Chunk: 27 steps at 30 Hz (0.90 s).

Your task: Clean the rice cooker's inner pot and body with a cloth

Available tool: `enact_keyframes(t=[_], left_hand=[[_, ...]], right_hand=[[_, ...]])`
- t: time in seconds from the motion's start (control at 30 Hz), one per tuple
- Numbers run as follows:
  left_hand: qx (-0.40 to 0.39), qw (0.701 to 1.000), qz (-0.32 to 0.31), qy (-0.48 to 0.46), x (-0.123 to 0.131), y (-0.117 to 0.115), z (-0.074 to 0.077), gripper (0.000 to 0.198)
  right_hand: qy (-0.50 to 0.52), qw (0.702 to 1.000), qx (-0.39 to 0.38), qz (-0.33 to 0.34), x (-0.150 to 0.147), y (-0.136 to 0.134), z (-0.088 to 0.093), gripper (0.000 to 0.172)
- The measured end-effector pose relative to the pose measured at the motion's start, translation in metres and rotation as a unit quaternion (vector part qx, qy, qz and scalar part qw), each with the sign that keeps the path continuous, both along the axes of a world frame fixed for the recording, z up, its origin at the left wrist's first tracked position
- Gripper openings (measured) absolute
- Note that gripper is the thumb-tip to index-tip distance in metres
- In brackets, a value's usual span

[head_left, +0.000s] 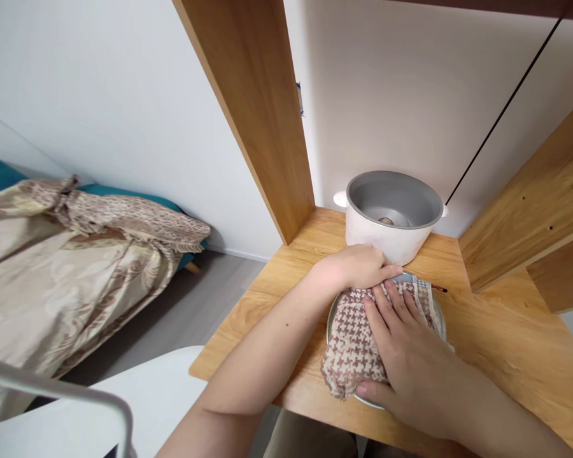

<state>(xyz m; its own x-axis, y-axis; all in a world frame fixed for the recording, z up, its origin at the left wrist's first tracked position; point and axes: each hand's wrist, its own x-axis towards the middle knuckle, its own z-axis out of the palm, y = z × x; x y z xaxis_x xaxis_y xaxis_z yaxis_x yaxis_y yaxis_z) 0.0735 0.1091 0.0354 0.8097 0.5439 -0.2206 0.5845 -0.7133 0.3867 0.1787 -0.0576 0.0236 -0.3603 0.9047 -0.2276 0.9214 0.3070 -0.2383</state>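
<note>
A brown and cream houndstooth cloth [356,334] lies over a round metal-rimmed dish [440,321], hiding most of it, so I cannot tell if it is a lid or a plate. My right hand [405,356] rests flat on the cloth with its fingers spread, the thumb near the dish's front edge. At the far rim, my left hand [363,266] is closed, its thumb along the edge and its other fingers curled out of sight. Just behind it stands a white pot [386,242] with a grey inside and small side handles, uncovered.
The dish and pot are on a wooden tabletop [496,356] between upright wooden panels [267,114]. A small dark red-tipped thing [439,289] pokes out beside the cloth. At left are a white chair [157,381] and a sofa with a patterned cover [76,273].
</note>
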Motion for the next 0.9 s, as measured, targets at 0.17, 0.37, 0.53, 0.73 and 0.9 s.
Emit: enact_keyframes(t=[0.17, 0.37, 0.53, 0.73, 0.9], left_hand=[[-0.007, 1.000, -0.004, -0.004, -0.0005, -0.0002, 0.0008, 0.058], [-0.008, 1.000, 0.004, -0.003, -0.0008, -0.0010, 0.0021, 0.057], [-0.007, 1.000, 0.002, -0.006, -0.0006, -0.0008, 0.0011, 0.058], [-0.008, 1.000, 0.002, 0.001, -0.0008, -0.0017, 0.0023, 0.057], [-0.011, 1.000, 0.001, 0.000, -0.0006, -0.0017, 0.0028, 0.058]], right_hand=[[-0.003, 0.999, -0.040, -0.004, 0.0017, 0.0034, 0.0041, 0.113], [0.007, 0.999, -0.041, 0.002, 0.0042, 0.0069, 0.0053, 0.118], [0.002, 0.999, -0.036, 0.000, 0.0027, 0.0065, 0.0054, 0.113], [-0.013, 0.999, -0.036, 0.003, 0.0006, 0.0038, 0.0061, 0.111], [-0.014, 1.000, -0.028, 0.006, 0.0000, 0.0025, 0.0042, 0.109]])
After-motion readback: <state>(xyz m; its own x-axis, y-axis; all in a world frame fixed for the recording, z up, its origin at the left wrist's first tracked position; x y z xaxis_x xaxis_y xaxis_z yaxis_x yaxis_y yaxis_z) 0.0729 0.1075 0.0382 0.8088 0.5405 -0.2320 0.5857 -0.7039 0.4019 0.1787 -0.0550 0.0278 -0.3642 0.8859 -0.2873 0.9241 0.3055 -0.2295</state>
